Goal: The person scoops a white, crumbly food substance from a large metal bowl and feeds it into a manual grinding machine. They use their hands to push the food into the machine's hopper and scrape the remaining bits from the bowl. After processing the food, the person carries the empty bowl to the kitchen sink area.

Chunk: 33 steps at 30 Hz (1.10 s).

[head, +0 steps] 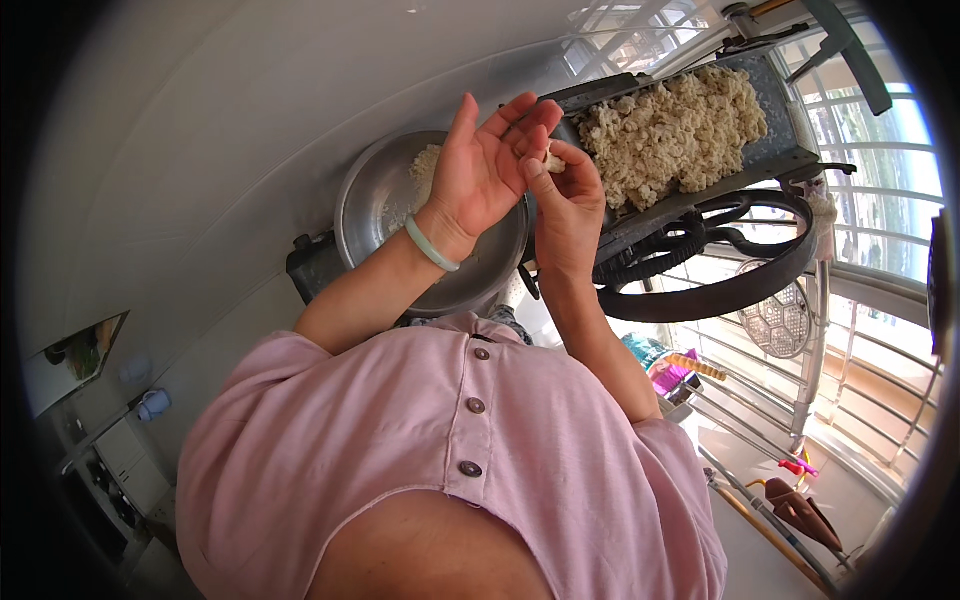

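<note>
My left hand [487, 169] is palm up above a stainless steel bowl [358, 206], with its fingers spread and a pale green bangle [431, 244] on the wrist. Close against its little-finger side, my right hand [568, 202] pinches a small piece of pale dough [555, 159] between thumb and fingers. Some crumbly flour or dough [425, 165] lies in the bowl, partly hidden by my left hand. To the right, a heap of lumpy dough crumbs [675, 135] fills much of a metal trough [787, 112] on a machine.
A black spoked wheel [705, 300] curves out beside my right forearm. Window bars [862, 247] and a round perforated metal disc [776, 311] are at the right. A tiled wall [247, 135] rises behind the bowl. Long poles [765, 525] lean at lower right.
</note>
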Each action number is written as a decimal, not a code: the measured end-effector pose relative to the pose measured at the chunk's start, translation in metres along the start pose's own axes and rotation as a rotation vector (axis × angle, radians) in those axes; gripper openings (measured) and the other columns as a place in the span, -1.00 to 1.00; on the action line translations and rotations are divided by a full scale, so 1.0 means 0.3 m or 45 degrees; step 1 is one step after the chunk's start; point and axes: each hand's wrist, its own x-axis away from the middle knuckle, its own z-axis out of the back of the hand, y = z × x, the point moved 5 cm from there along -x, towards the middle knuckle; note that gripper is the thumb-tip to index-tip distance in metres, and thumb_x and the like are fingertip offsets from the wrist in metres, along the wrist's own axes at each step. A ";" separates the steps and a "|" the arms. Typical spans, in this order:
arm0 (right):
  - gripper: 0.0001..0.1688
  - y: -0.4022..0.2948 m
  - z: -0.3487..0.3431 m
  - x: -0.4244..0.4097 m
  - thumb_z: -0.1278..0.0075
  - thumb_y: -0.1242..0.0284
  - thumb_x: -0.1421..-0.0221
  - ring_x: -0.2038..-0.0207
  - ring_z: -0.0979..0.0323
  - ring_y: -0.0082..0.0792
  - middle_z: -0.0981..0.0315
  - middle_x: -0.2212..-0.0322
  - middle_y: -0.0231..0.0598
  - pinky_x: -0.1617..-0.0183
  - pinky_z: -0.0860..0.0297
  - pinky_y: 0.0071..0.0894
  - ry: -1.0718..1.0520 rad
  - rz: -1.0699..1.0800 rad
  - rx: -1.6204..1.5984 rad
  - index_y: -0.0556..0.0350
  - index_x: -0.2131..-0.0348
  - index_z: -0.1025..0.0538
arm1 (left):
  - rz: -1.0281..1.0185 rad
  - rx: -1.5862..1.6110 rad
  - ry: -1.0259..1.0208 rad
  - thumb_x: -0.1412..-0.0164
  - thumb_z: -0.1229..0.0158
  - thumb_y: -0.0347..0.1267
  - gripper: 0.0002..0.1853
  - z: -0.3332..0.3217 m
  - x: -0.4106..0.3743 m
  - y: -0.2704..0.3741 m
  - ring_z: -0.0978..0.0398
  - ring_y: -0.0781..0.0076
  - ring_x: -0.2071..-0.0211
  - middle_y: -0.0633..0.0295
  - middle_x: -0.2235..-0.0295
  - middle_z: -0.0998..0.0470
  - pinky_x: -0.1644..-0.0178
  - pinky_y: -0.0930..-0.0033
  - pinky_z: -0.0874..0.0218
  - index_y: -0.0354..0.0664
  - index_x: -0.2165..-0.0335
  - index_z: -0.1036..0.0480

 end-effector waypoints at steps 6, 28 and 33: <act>-0.85 -0.161 0.094 -0.022 -0.12 0.53 -0.08 0.40 -0.37 -0.71 -0.46 0.45 -0.49 0.29 -0.33 -0.71 -0.025 0.154 0.211 0.19 0.30 -0.51 | 0.184 0.098 -0.090 -0.31 0.19 0.02 -0.36 -0.062 -0.061 -0.146 -0.36 0.20 -0.03 -0.09 -0.09 -0.25 -0.01 0.29 -0.37 -0.36 -0.03 -0.21; -0.88 -0.004 0.053 0.140 0.07 0.51 -0.22 0.58 -0.32 -0.59 -0.38 0.65 -0.35 0.48 -0.25 -0.59 -0.467 -0.210 0.648 0.20 0.38 -0.46 | -0.316 -0.060 0.414 -0.28 0.00 -0.30 -0.77 0.534 0.279 0.175 -0.27 0.50 0.55 0.26 0.49 -0.42 0.44 0.55 -0.07 -0.25 0.23 -0.43; -0.68 0.451 0.080 0.289 0.12 0.33 -0.25 0.45 -0.42 -0.27 -0.44 0.52 -0.11 0.32 -0.33 -0.31 -0.491 -0.580 0.775 0.24 0.44 -0.40 | -0.679 -0.348 1.096 -0.29 0.09 -0.41 -0.75 0.644 0.467 0.229 -0.41 0.47 0.29 0.20 0.33 -0.46 0.24 0.50 -0.27 -0.29 0.11 -0.35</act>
